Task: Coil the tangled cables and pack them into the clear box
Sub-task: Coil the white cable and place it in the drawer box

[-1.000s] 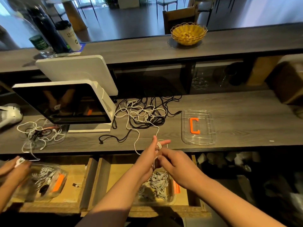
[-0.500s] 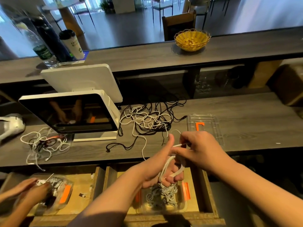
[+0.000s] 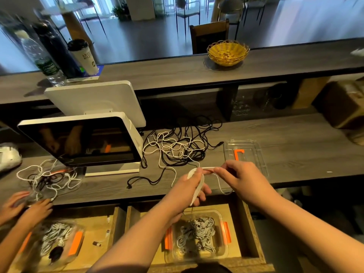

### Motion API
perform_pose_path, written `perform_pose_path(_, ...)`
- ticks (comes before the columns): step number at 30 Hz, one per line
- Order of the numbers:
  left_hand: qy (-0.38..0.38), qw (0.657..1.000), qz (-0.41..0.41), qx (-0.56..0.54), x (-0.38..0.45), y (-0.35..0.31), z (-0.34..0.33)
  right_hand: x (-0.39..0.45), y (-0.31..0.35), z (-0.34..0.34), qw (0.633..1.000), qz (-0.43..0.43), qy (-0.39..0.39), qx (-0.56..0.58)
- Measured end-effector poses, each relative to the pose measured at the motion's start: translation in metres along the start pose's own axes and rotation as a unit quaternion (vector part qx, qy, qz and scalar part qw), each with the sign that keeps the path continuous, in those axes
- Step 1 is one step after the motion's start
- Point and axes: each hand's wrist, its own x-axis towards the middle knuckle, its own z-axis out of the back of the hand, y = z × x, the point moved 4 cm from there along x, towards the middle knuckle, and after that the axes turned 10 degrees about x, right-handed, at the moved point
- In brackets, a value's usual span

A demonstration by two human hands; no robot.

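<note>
My left hand (image 3: pixel 189 189) holds a white cable coil (image 3: pixel 198 189) wound round its fingers, over the counter's front edge. My right hand (image 3: pixel 239 177) pinches the same white cable just right of the left fingertips, and a strand loops down below it. A tangle of black and white cables (image 3: pixel 177 148) lies on the counter behind my hands. The clear box (image 3: pixel 221 251) with orange clips sits in the open drawer below, holding several coiled cables. Its clear lid (image 3: pixel 254 152) lies on the counter, partly behind my right hand.
A white screen terminal (image 3: pixel 84 140) stands left of the tangle. Another person's hands (image 3: pixel 25 207) work at the far left by a second cable tangle (image 3: pixel 47 178) and a second clear box (image 3: pixel 57 239). A yellow basket (image 3: pixel 227 53), bottles and a cup (image 3: pixel 84 57) stand on the upper shelf.
The view tilted down and nearer. My right hand swung the cable from above the left hand to its right side, adding a turn to the coil. The other person's hands rose to the counter edge.
</note>
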Motion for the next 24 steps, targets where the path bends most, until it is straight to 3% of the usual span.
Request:
perform_pose_path(4, -0.014, 0.993, -0.037, -0.109, 0.0, -0.003, 0.008, -0.003, -0.002, -0.004, 0.999, -0.016, 0.013, 0.048)
perform_pose_path(11, 0.002, 0.948, -0.07, -0.311, -0.001, -0.008, 0.01, -0.007, 0.007, -0.025, 0.997, -0.026, 0.019, 0.076)
perform_pose_path(24, -0.022, 0.899, -0.052, -0.434, 0.023, 0.005, 0.027, -0.017, -0.014, -0.053, 0.982, -0.123, 0.053, 0.13)
